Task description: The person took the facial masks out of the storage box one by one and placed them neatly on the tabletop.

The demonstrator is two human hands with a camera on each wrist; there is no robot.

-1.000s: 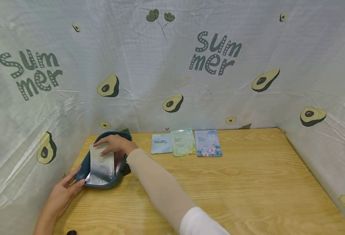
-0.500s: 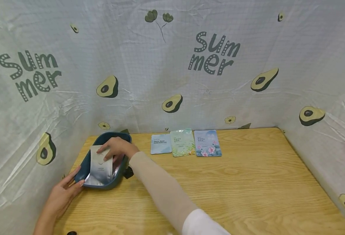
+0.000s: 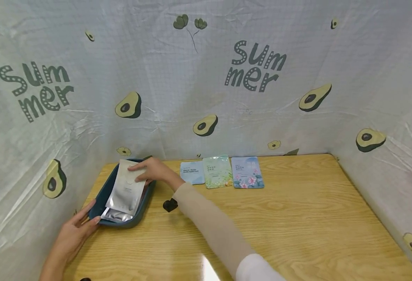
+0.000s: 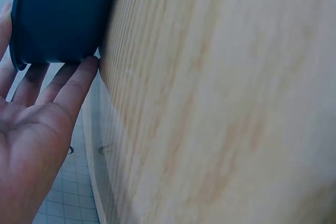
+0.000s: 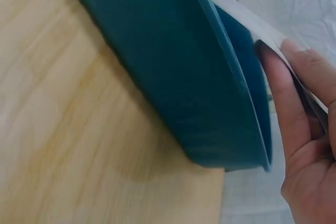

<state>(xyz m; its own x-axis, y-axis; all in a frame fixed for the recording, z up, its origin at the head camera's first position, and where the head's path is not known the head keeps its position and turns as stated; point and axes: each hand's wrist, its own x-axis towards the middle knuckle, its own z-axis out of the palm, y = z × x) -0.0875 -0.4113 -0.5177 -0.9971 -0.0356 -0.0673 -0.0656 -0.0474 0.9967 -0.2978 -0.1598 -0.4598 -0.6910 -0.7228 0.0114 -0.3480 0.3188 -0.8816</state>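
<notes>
In the head view, a dark blue bin (image 3: pixel 145 205) stands at the table's left rear. My left hand (image 3: pixel 73 233) holds its near left corner; in the left wrist view the fingers (image 4: pixel 76 85) reach along its end wall. My right hand (image 3: pixel 154 170) pinches the right edge of a silvery-white facial mask sachet (image 3: pixel 126 186), thumb on one face and fingers on the other in the right wrist view. That sachet is tilted over the bin. Below it, another shiny silver packet (image 3: pixel 117 215) lies inside; the rest of the contents are hidden.
Along the rear table edge lie a small light blue sachet (image 3: pixel 192 173), a green one (image 3: pixel 217 171) and a blue floral one (image 3: pixel 247 172), side by side. A printed cloth (image 3: pixel 171 128) walls the wooden table (image 3: pixel 279 226) at the back and sides.
My right hand has moved up and right with the silvery-white sachet, which now leans rightward and uncovers the silver packet below. My left hand stays at the bin.
</notes>
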